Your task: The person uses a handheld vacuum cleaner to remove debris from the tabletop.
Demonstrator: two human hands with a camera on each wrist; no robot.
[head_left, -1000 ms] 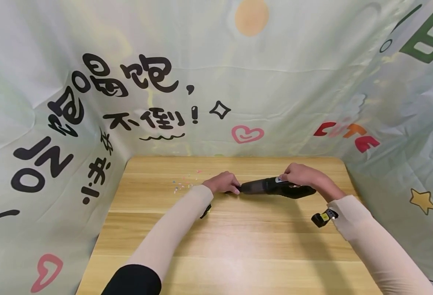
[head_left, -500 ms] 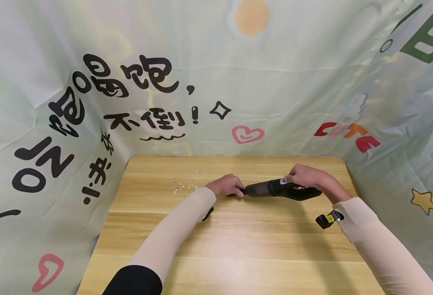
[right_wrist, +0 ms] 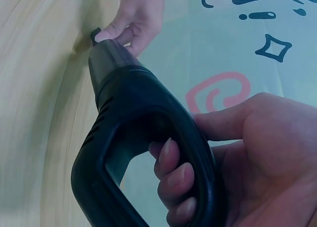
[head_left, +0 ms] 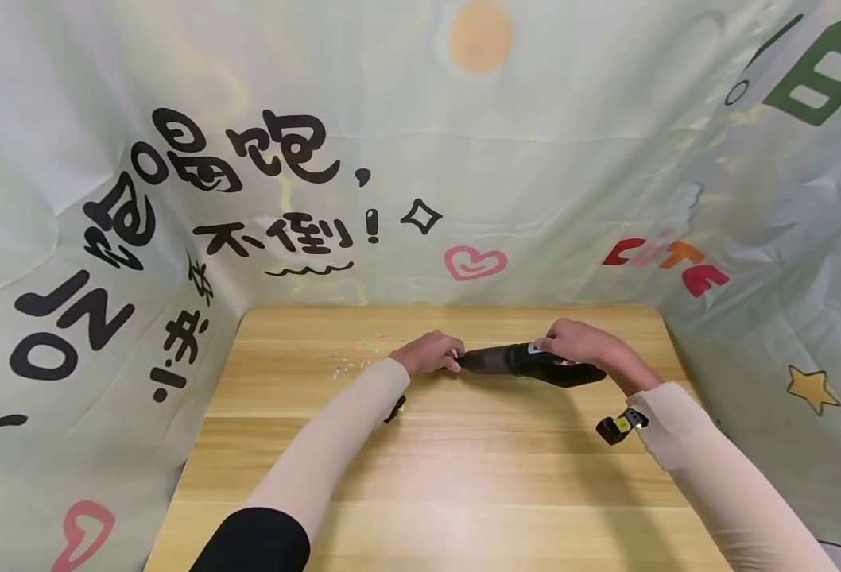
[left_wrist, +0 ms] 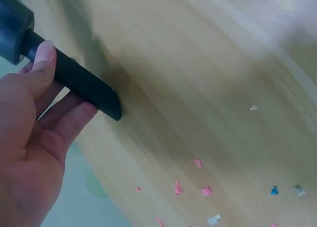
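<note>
three fingers (right_wrist: 179, 180) of the right hand (right_wrist: 267, 157) curled round the looped handle (right_wrist: 187, 138) of a black handheld vacuum (head_left: 528, 363) — held over the wooden table (head_left: 435, 469). the left hand (left_wrist: 34, 142) pinched its slim nozzle (left_wrist: 81, 83); whether the tip (left_wrist: 114, 108) touched the wood could not be told. near that hand lay small pink, white and blue scraps (left_wrist: 207, 191) — scattered, well apart from the handle.

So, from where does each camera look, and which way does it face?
Head: on the head, facing forward and down at the table; left hand, right hand, both sleeves show.
Left wrist: worn there, facing that hand pinching the black nozzle; colored scraps beyond.
Right wrist: worn there, facing that hand gripping the handheld vacuum; left hand beyond.
Head and right wrist share the pink heart on the backdrop.
</note>
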